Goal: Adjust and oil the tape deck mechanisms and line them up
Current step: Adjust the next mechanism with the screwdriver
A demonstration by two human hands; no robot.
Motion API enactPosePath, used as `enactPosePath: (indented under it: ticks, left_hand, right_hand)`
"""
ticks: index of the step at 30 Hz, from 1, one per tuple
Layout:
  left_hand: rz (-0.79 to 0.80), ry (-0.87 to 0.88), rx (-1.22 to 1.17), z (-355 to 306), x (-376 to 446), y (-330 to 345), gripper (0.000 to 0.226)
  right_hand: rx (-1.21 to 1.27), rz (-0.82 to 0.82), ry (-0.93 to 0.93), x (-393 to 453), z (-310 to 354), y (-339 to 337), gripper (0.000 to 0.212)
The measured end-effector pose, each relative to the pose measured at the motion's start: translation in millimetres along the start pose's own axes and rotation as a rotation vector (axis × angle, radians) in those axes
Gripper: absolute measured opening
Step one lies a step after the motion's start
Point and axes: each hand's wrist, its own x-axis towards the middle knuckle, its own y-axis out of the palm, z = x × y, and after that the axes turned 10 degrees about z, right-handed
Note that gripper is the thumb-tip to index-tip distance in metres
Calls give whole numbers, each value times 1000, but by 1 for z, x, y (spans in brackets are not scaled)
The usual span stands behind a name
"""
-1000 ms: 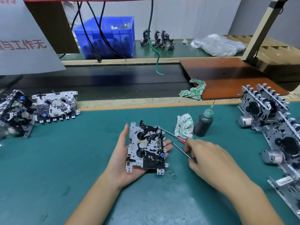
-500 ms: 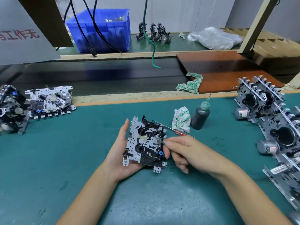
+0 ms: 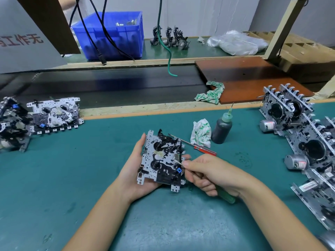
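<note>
L hand (image 3: 134, 171) cradles tape deck mech (image 3: 162, 160), fingers curled round; R hand (image 3: 210, 173) grips green screwdriver (image 3: 224, 195), tip on mech.

Count: 1 deck (image 3: 162, 158) in hand. 2 decks at left (image 3: 55, 115), second partly cut off by the frame edge. Row at right (image 3: 297, 131): at least 3, exact number unclear. 3 more upright on the far bench (image 3: 170, 36). 2 screwdrivers: red-handled (image 3: 204, 149), green-handled (image 3: 225, 196). 1 oil bottle (image 3: 222, 128). 2 rags (image 3: 201, 133) (image 3: 211, 94). 1 blue bin (image 3: 110, 35). 1 plastic bag (image 3: 237, 42).
</note>
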Motion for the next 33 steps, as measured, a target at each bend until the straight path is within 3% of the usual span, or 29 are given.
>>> enactPosePath:
  ticks: [15, 25, 33]
  left_hand:
    - [12, -7, 7, 0, 0, 4, 71]
    - [-80, 0, 3, 2, 3, 7, 81]
    - [-173, 10, 61, 2, 5, 10, 72]
  right_hand:
    - [-46, -20, 20, 6, -4, 1, 48]
    - [-114, -67, -22, 7, -5, 4, 60]
    - [-299, -90, -5, 6, -3, 2, 61]
